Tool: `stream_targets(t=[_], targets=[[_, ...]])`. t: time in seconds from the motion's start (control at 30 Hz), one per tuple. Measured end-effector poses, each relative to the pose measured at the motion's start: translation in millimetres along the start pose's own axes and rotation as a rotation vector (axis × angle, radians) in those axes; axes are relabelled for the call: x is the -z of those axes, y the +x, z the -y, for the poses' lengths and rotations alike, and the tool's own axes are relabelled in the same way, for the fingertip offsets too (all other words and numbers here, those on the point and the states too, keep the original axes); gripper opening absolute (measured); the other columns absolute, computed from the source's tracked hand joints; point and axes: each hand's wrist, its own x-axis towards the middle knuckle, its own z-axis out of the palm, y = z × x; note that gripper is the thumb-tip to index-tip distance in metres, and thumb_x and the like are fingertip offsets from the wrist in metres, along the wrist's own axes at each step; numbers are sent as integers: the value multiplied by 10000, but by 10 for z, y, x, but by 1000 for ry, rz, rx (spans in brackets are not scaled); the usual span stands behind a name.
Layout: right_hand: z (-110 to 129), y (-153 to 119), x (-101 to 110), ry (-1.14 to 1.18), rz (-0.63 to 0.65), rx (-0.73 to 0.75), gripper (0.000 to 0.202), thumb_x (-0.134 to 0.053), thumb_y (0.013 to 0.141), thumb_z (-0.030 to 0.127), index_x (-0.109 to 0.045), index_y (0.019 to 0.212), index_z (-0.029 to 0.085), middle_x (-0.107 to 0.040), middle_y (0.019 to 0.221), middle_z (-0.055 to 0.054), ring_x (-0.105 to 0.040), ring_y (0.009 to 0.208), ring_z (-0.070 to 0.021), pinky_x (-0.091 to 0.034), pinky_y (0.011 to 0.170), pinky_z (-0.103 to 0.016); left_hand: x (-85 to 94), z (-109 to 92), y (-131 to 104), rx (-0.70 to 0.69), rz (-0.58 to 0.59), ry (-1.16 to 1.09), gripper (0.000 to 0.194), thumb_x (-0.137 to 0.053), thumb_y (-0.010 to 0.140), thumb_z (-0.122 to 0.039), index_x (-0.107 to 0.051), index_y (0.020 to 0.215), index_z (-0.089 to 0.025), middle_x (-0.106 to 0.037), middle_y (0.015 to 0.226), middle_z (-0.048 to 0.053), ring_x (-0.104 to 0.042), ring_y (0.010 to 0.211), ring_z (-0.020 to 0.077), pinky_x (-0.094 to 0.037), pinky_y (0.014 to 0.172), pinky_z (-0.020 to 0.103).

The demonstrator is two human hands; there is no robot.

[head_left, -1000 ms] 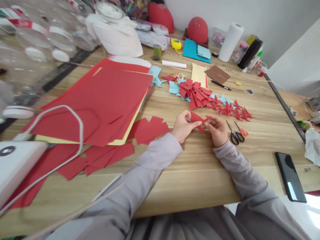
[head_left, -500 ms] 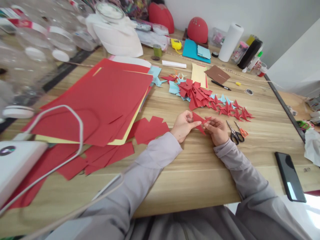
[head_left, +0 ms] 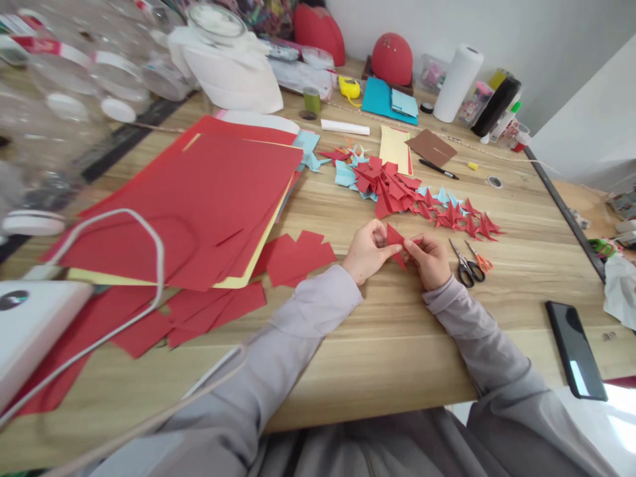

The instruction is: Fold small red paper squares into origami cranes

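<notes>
1. A folded red paper (head_left: 394, 235) is held between the two hands, over the near middle of the desk (head_left: 392, 364); part of it is covered by the fingers.
2. By the left hand (head_left: 366, 255), the paper is pinched at its left side, the thumb laid along it and the other fingers curled; no wide gap is left.
3. By the right hand (head_left: 431, 260), the paper's right side is gripped, thumb and fingers closed together on it, the thumb tips of both hands set close to each other.
4. Just beyond the hands, a pile of red folded pieces (head_left: 390, 189) is spread, continued to the right by red pointed pieces (head_left: 454, 216), with light blue pieces (head_left: 447, 197) mixed in.
5. Near the right hand, black-handled scissors (head_left: 470, 273) and orange-handled scissors (head_left: 484, 264) are laid side by side.
6. To the left, red cut pieces (head_left: 301, 258) are scattered beside a stack of red sheets (head_left: 213, 192), under which a yellow sheet (head_left: 258, 257) is partly shown.
7. Past the pile, a brown paper (head_left: 432, 146) and a black pen (head_left: 438, 169) are seen.
8. Farther out, a phone (head_left: 576, 350) is placed at the right, and clear bottles (head_left: 119, 76) are gathered at the far left.
</notes>
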Motion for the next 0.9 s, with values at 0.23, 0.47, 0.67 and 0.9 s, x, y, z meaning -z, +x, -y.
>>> stream_targets(t=[0.23,0.47,0.67,0.9], targets=[[-1,1,22,82,24,-71,308,-769,612,421,-598,629,165,-592,489,39,-490,406,-66,-382,389,-186,-7,-49,-18,33,55,-59,417,-755,531,-170,-371,692,-193,-555,572,-85,-524,506,75,-400,524,208],[26,8,14,209,14,-143,297,-815,544,377,-625,600,155,-622,497,19,-529,417,-71,-443,426,-187,4,-59,-13,55,89,-128,423,-767,521,-180,-379,691,-188,-596,587,-68,-558,530,87,-428,554,217],[39,10,-3,268,-40,-145,304,-827,526,365,-619,617,162,-621,498,24,-541,426,-72,-448,417,-175,8,-37,-12,104,79,-190,335,-728,587,-208,-430,738,-181,-631,644,-42,-592,576,101,-461,613,242],[22,9,-9,198,-35,-89,298,-796,580,395,-619,651,166,-623,520,30,-538,428,-77,-432,410,-189,0,-58,-16,91,41,-198,358,-754,579,-247,-448,752,-178,-644,660,-40,-607,602,106,-471,619,242]])
